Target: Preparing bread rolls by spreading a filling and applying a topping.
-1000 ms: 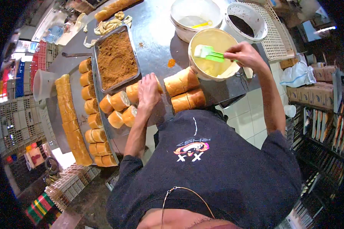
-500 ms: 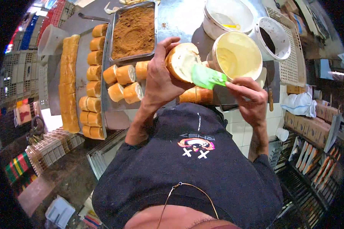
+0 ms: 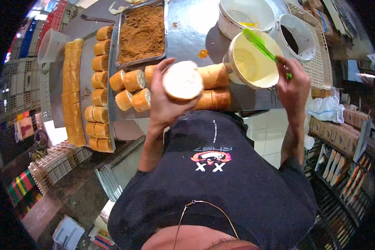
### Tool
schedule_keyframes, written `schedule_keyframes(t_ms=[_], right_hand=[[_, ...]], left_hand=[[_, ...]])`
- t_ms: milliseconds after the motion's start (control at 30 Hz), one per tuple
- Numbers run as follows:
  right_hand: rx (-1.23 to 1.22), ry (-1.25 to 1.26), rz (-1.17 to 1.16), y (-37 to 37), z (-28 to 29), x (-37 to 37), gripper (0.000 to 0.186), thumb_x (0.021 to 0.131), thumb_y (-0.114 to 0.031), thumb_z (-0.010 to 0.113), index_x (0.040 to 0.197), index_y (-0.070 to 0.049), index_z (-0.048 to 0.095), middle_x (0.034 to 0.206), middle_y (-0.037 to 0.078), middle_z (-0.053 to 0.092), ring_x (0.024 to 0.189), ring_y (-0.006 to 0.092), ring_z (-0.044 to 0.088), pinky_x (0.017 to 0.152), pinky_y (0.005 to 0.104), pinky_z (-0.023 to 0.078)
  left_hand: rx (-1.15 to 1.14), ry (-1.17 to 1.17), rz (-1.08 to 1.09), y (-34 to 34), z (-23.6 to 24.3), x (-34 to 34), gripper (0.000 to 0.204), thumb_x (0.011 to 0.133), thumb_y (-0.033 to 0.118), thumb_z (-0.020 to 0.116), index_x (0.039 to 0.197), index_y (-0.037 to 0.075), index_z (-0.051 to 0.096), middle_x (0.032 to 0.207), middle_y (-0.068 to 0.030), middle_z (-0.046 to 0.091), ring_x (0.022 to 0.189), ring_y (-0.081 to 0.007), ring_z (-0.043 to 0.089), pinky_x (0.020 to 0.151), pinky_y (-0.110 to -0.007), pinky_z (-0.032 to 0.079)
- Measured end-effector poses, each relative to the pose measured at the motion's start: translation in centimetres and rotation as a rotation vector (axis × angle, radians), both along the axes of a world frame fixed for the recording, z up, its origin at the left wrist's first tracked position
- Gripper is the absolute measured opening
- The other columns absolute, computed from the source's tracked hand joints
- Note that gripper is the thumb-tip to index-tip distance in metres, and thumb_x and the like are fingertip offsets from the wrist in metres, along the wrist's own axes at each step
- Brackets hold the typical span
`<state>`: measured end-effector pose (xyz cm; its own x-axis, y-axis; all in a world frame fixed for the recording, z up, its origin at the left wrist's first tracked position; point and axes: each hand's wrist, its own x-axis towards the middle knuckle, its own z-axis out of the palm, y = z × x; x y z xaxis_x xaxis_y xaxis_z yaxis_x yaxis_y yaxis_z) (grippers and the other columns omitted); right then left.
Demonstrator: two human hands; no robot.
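Note:
In my left hand (image 3: 167, 93) is a round piece of bread (image 3: 182, 80), its pale round face turned up and its crust gripped at the side. Whether that face bears cream I cannot tell. My right hand (image 3: 293, 79) is closed on the handle of a green spatula (image 3: 258, 43), whose blade hangs over a white bucket of pale yellow cream (image 3: 256, 62). Below and beside the bread, cut rolls (image 3: 212, 77) lie in two rows on the metal table, some with white on their end faces.
Left of the cut rolls lie a tray with a column of bread pieces (image 3: 99, 79) and a long joined loaf (image 3: 72, 93). A metal pan of brown crumbs (image 3: 141, 33) stands behind. At the far right are another white bucket (image 3: 233, 21), a tub with dark contents (image 3: 306, 37) and a beige crate (image 3: 321, 50).
The spatula has left the bread and moved right and up, over the cream bucket. My left hand has shifted slightly left and turned the bread so its round face points up.

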<state>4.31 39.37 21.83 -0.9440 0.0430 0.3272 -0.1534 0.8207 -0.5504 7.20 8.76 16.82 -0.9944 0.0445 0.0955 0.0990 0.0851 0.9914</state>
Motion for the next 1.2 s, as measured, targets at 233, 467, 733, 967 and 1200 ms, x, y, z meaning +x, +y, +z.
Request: schedule_keyframes(t_ms=[233, 467, 733, 967, 1200], right_hand=[[0.915, -0.523, 0.333, 0.6, -8.4, -9.2, 0.015, 0.085, -0.013, 0.062, 0.082, -0.005, 0.074, 0.084, 0.018, 0.073, 0.080, 0.0322, 0.074, 0.062, 0.0447, 0.059], [0.879, -0.721, 0.696, 0.9, -12.5, -11.8, 0.022, 0.077, -0.024, 0.069, 0.088, -0.008, 0.076, 0.089, 0.015, 0.074, 0.082, 0.0356, 0.073, 0.067, 0.0463, 0.059], [-0.064, -1.004, 0.413, 8.1, -3.4, -12.1, 0.029, 0.084, -0.027, 0.080, 0.092, 0.000, 0.077, 0.070, 0.000, 0.065, 0.056, 0.0077, 0.053, 0.049, 0.0240, 0.040], [-0.580, -0.566, 0.279, 5.6, -0.9, -0.8, 0.018, 0.084, -0.007, 0.078, 0.100, 0.000, 0.076, 0.083, 0.003, 0.069, 0.070, 0.0090, 0.063, 0.059, 0.0233, 0.048], [-0.123, 0.374, 0.458, 1.1, -4.6, 2.9, 0.023, 0.076, 0.003, 0.080, 0.097, -0.007, 0.079, 0.093, 0.008, 0.069, 0.084, 0.0233, 0.065, 0.076, 0.0323, 0.053]], left_hand=[[1.032, -0.376, 0.087, -1.7, -2.1, 3.1, 0.067, 0.091, 0.030, 0.066, 0.143, -0.005, 0.041, 0.137, -0.0275, 0.053, 0.126, -0.0342, 0.056, 0.109, -0.045, 0.047], [1.009, -0.412, 0.374, 0.1, -4.2, 6.7, 0.061, 0.091, 0.024, 0.066, 0.141, -0.005, 0.045, 0.138, -0.0229, 0.055, 0.129, -0.0322, 0.054, 0.113, -0.042, 0.042], [1.336, -0.387, 0.277, 3.4, -3.8, 6.3, 0.060, 0.091, 0.034, 0.071, 0.139, 0.006, 0.047, 0.138, -0.0253, 0.054, 0.130, -0.0352, 0.052, 0.111, -0.048, 0.042], [1.458, -0.631, -0.174, 7.8, -1.5, 1.9, 0.062, 0.092, 0.065, 0.053, 0.127, 0.014, 0.059, 0.119, -0.0159, 0.066, 0.106, -0.0339, 0.064, 0.086, -0.049, 0.055], [1.593, -0.624, 0.017, 12.0, 2.6, 0.3, 0.073, 0.096, 0.067, 0.042, 0.137, 0.007, 0.054, 0.135, -0.0211, 0.058, 0.123, -0.0394, 0.055, 0.100, -0.055, 0.045]])
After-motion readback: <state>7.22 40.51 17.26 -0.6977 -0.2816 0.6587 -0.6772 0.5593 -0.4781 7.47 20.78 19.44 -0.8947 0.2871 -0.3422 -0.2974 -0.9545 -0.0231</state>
